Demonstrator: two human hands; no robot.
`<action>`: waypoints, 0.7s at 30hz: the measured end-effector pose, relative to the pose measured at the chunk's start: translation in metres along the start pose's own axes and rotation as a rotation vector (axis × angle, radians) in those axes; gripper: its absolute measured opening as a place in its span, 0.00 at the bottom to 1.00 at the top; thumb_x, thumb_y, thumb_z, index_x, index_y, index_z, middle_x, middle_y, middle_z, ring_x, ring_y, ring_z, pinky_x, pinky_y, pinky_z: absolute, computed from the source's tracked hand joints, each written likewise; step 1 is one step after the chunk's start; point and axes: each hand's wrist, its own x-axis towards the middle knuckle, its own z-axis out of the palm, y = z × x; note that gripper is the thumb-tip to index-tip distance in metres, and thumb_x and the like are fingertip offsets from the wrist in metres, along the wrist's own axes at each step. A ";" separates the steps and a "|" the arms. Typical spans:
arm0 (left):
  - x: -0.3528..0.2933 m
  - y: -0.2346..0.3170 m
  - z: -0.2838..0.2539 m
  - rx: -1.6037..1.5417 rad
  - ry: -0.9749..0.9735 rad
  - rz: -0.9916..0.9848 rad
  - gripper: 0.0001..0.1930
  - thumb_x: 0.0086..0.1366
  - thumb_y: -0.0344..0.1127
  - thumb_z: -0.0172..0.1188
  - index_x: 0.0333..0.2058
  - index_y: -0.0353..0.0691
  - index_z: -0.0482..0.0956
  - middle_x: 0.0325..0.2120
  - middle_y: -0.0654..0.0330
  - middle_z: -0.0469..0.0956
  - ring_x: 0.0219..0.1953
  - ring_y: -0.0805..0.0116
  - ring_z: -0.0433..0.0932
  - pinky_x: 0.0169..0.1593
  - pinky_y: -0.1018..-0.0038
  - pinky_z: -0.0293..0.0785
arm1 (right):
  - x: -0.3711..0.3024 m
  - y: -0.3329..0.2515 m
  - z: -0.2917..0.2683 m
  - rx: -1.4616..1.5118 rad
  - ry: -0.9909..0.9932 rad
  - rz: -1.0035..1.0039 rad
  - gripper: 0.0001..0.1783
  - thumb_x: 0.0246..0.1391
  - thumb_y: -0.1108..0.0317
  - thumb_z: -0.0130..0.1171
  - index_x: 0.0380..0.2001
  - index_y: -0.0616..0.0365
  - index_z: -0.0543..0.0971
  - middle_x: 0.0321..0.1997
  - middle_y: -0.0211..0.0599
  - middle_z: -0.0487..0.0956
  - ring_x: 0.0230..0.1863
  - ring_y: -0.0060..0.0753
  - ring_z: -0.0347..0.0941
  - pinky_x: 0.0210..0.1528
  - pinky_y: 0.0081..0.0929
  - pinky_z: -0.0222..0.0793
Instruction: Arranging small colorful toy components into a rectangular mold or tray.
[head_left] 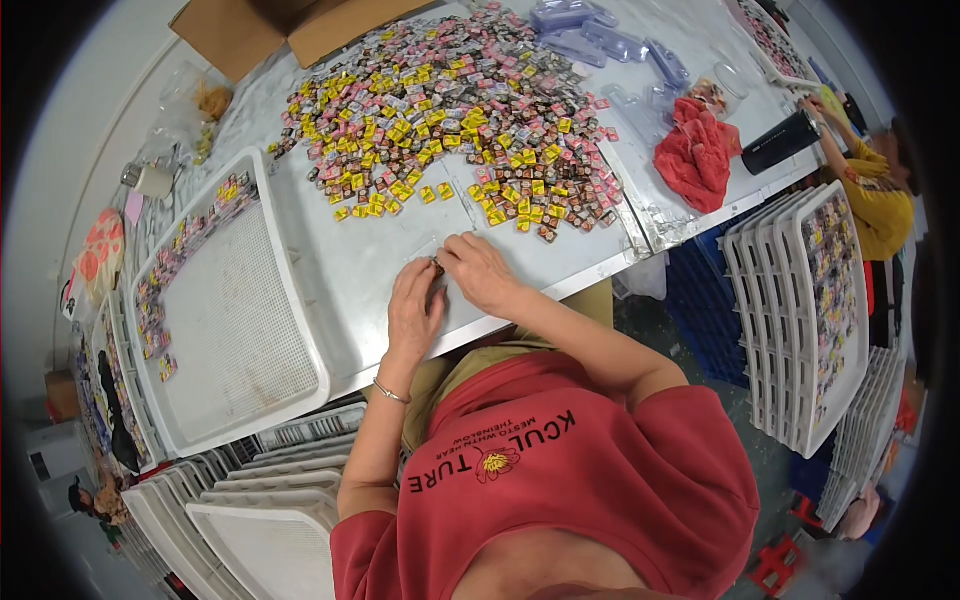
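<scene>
Near the tabletop (pixel 345 270) edge, the left hand (pixel 411 305) and right hand (pixel 484 275) meet, both grips pinching 1 small dark piece (pixel 438 266) between their fingertips. From there, a multicoloured heap of small pieces (pixel 430 115) lies at 12 o'clock, a white mesh tray (pixel 235 310) at 9, a crumpled red cloth (pixel 693 155) at 2.

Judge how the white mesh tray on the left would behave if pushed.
The white mesh tray looks fairly stiff, given its raised rim. Being wide and shallow, it seems unlikely to tip. Its small pieces might slide, with bare mesh beside them.
</scene>
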 end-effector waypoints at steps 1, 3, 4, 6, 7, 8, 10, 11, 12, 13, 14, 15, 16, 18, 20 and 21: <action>0.002 0.004 -0.002 -0.006 -0.001 -0.039 0.22 0.49 0.21 0.59 0.47 0.31 0.72 0.46 0.49 0.71 0.48 0.50 0.69 0.52 0.63 0.67 | -0.002 -0.002 -0.003 -0.003 0.001 0.001 0.07 0.43 0.74 0.51 0.28 0.62 0.75 0.32 0.40 0.69 0.37 0.41 0.66 0.40 0.35 0.66; 0.004 0.008 -0.001 -0.012 0.002 -0.076 0.24 0.50 0.21 0.59 0.48 0.32 0.71 0.46 0.50 0.71 0.48 0.50 0.69 0.51 0.64 0.67 | -0.004 -0.007 -0.007 -0.063 -0.014 -0.039 0.10 0.43 0.75 0.50 0.33 0.63 0.74 0.33 0.43 0.68 0.37 0.42 0.66 0.42 0.34 0.64; 0.005 0.007 0.001 0.030 0.001 -0.025 0.25 0.50 0.21 0.59 0.50 0.33 0.70 0.46 0.50 0.70 0.48 0.50 0.69 0.52 0.63 0.66 | -0.005 -0.009 -0.008 -0.066 -0.012 -0.041 0.10 0.43 0.75 0.50 0.33 0.63 0.74 0.33 0.43 0.68 0.37 0.42 0.66 0.42 0.34 0.64; 0.004 0.007 0.005 0.073 0.006 0.030 0.26 0.50 0.22 0.58 0.51 0.33 0.68 0.45 0.50 0.70 0.48 0.51 0.68 0.52 0.63 0.65 | -0.007 -0.010 -0.011 -0.067 -0.049 -0.048 0.11 0.44 0.75 0.49 0.33 0.64 0.75 0.36 0.46 0.69 0.41 0.45 0.67 0.44 0.34 0.64; 0.003 0.007 0.007 0.093 0.001 0.024 0.26 0.50 0.22 0.58 0.51 0.33 0.69 0.45 0.50 0.70 0.48 0.51 0.68 0.52 0.62 0.65 | -0.009 -0.005 -0.008 -0.071 -0.047 -0.051 0.11 0.44 0.75 0.49 0.33 0.64 0.75 0.36 0.46 0.69 0.41 0.45 0.67 0.44 0.34 0.64; 0.001 0.008 0.009 0.113 -0.003 0.017 0.25 0.50 0.22 0.57 0.51 0.33 0.69 0.45 0.50 0.69 0.48 0.51 0.67 0.53 0.61 0.64 | -0.011 0.004 0.001 0.051 -0.005 -0.051 0.10 0.44 0.75 0.50 0.33 0.64 0.74 0.37 0.46 0.70 0.42 0.46 0.67 0.44 0.35 0.65; -0.001 0.007 0.010 0.144 -0.001 0.023 0.25 0.50 0.22 0.57 0.50 0.33 0.69 0.45 0.50 0.69 0.48 0.51 0.67 0.53 0.62 0.64 | -0.007 0.020 -0.001 0.175 0.031 -0.057 0.09 0.44 0.75 0.51 0.33 0.63 0.74 0.38 0.46 0.71 0.44 0.48 0.68 0.44 0.35 0.66; -0.003 0.006 0.010 0.178 -0.003 0.025 0.25 0.50 0.21 0.57 0.50 0.33 0.69 0.45 0.50 0.69 0.48 0.51 0.67 0.53 0.62 0.64 | -0.002 0.034 -0.011 0.267 0.049 0.075 0.10 0.45 0.75 0.52 0.33 0.62 0.75 0.39 0.45 0.72 0.43 0.49 0.69 0.43 0.37 0.68; -0.004 0.006 0.008 0.183 0.002 0.014 0.25 0.50 0.21 0.57 0.50 0.33 0.69 0.45 0.50 0.69 0.48 0.51 0.67 0.53 0.62 0.64 | 0.004 0.047 -0.021 0.361 0.064 0.205 0.10 0.45 0.75 0.53 0.34 0.60 0.75 0.40 0.44 0.73 0.42 0.51 0.71 0.41 0.39 0.69; -0.004 0.005 0.005 0.166 -0.015 0.008 0.24 0.50 0.22 0.57 0.50 0.32 0.70 0.46 0.50 0.69 0.48 0.51 0.67 0.53 0.63 0.64 | 0.013 0.057 -0.035 0.153 0.036 0.297 0.12 0.46 0.73 0.54 0.37 0.58 0.76 0.38 0.44 0.74 0.42 0.49 0.71 0.41 0.39 0.70; -0.005 0.006 0.001 0.149 -0.033 0.000 0.24 0.51 0.22 0.57 0.49 0.32 0.70 0.46 0.49 0.69 0.49 0.51 0.68 0.53 0.64 0.65 | 0.021 0.064 -0.048 -0.055 0.006 0.383 0.14 0.47 0.72 0.56 0.39 0.56 0.76 0.37 0.43 0.75 0.41 0.47 0.72 0.40 0.39 0.70; -0.003 0.008 -0.003 0.152 -0.031 -0.018 0.24 0.51 0.22 0.57 0.49 0.32 0.70 0.46 0.49 0.69 0.49 0.51 0.68 0.53 0.64 0.65 | 0.025 0.069 -0.056 -0.167 -0.009 0.368 0.13 0.46 0.71 0.57 0.38 0.57 0.77 0.37 0.44 0.75 0.41 0.47 0.72 0.40 0.39 0.71; -0.001 0.010 -0.010 0.009 0.039 -0.083 0.23 0.51 0.22 0.57 0.49 0.32 0.71 0.46 0.49 0.69 0.49 0.51 0.68 0.52 0.65 0.66 | 0.025 0.074 -0.059 -0.276 -0.024 0.351 0.12 0.45 0.71 0.57 0.36 0.58 0.77 0.36 0.44 0.75 0.40 0.47 0.73 0.40 0.39 0.71; 0.001 0.005 -0.019 -0.125 0.120 -0.167 0.23 0.51 0.23 0.57 0.49 0.32 0.71 0.46 0.49 0.70 0.49 0.51 0.69 0.51 0.65 0.67 | 0.024 0.086 -0.054 -0.294 -0.051 0.341 0.11 0.45 0.71 0.58 0.35 0.58 0.78 0.36 0.43 0.74 0.40 0.47 0.73 0.40 0.39 0.71; -0.004 -0.015 -0.038 -0.033 0.215 -0.183 0.21 0.50 0.24 0.58 0.47 0.33 0.73 0.45 0.48 0.71 0.49 0.51 0.70 0.50 0.65 0.68 | 0.024 0.091 -0.053 -0.311 -0.070 0.325 0.11 0.44 0.71 0.58 0.34 0.58 0.78 0.36 0.43 0.74 0.40 0.47 0.72 0.41 0.39 0.71; -0.011 -0.023 -0.047 -0.023 0.224 -0.199 0.21 0.50 0.24 0.58 0.47 0.33 0.73 0.45 0.48 0.71 0.49 0.51 0.70 0.50 0.65 0.68 | 0.027 0.091 -0.058 -0.266 -0.092 0.355 0.11 0.43 0.72 0.58 0.34 0.58 0.78 0.37 0.43 0.74 0.40 0.47 0.72 0.41 0.39 0.70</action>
